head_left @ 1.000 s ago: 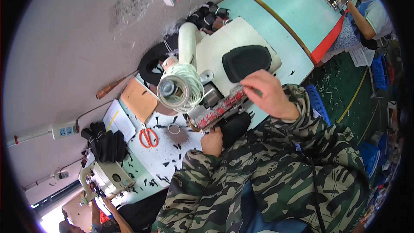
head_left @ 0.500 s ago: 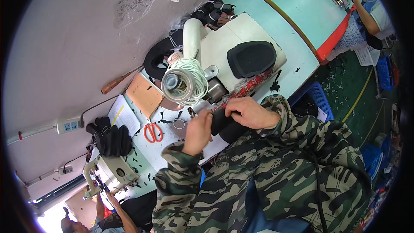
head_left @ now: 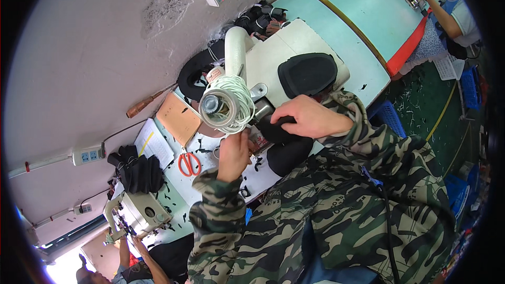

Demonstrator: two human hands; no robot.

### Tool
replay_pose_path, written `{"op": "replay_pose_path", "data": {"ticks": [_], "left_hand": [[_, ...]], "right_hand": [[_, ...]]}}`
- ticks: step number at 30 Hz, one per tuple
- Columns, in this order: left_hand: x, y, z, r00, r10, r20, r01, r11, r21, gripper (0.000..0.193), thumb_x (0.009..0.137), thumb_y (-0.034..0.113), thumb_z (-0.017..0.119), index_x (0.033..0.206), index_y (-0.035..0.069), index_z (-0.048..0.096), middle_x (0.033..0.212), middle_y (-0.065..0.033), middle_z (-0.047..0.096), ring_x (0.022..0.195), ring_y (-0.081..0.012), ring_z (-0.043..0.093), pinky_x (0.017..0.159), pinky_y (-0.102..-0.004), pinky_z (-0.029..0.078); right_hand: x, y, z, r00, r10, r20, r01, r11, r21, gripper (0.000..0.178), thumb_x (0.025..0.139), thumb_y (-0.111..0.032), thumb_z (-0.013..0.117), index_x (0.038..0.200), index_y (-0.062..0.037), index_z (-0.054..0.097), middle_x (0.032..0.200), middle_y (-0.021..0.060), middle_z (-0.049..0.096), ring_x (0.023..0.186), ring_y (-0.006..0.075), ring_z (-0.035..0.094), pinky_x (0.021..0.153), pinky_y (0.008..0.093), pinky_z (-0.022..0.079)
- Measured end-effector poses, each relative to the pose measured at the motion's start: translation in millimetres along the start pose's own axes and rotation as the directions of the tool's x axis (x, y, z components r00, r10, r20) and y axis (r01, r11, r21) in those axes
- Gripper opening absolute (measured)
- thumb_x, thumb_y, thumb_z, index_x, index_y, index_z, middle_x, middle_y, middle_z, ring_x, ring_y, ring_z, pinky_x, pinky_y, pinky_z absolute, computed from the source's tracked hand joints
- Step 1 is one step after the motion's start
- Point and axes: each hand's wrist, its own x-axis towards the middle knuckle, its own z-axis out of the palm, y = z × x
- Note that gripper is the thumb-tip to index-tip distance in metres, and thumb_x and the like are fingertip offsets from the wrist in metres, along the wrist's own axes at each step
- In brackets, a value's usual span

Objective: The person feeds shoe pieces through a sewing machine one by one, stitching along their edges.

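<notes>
My right hand (head_left: 311,118) pinches a black fabric piece (head_left: 276,130) beside the sewing machine's metal part (head_left: 264,109). The piece's larger, rounded end (head_left: 289,156) hangs over the table edge by my jacket. Just below the coil of pale cord (head_left: 239,106) on the white sewing machine (head_left: 236,47), my left hand (head_left: 233,156) has its fingers drawn together. Their tips are partly hidden there, and what they hold does not show. A flat, rounded black pad (head_left: 307,75) lies on the machine's pale top, beyond my right hand.
Orange-handled scissors (head_left: 189,163), a tan notebook (head_left: 179,118) and black scraps lie left of the machine. Black bundles (head_left: 135,169) are farther left, near a second machine (head_left: 144,213) with a person working. Another person (head_left: 452,18) sits far right. A blue basket (head_left: 390,118) stands right.
My right hand has moved up and forward with the black piece, closer to the machine. My left hand has shifted slightly left and up, off the black piece, to below the cord coil.
</notes>
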Motion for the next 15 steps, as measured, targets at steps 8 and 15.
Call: {"op": "replay_pose_path", "data": {"ticks": [8,15], "left_hand": [[-5.7,-15.1,-9.0,0.948,-0.261,0.181,0.301,0.921,-0.249,0.028,0.100,0.021,0.042,0.112,-0.001,0.054,0.083,-0.0061,0.058,0.043,-0.0128,0.051,0.032,-0.0247,0.039],[23.9,-5.4,5.0,0.982,-0.172,0.075,0.186,0.945,-0.269,0.031,0.099,0.024,0.046,0.089,-0.003,0.058,0.057,-0.0070,0.055,0.034,-0.0142,0.047,0.032,-0.0272,0.034]], "right_hand": [[-12.1,-10.4,62.3,0.995,0.056,-0.081,-0.014,0.893,0.450,0.030,0.075,-0.006,0.066,0.104,-0.0010,0.063,0.088,0.0131,0.067,0.074,0.0212,0.063,0.069,0.0313,0.049],[-16.0,-1.3,57.7,0.962,0.260,-0.081,-0.178,0.826,0.535,0.025,0.076,-0.004,0.067,0.100,0.0001,0.064,0.081,0.0097,0.066,0.067,0.0129,0.059,0.063,0.0275,0.048]]}}
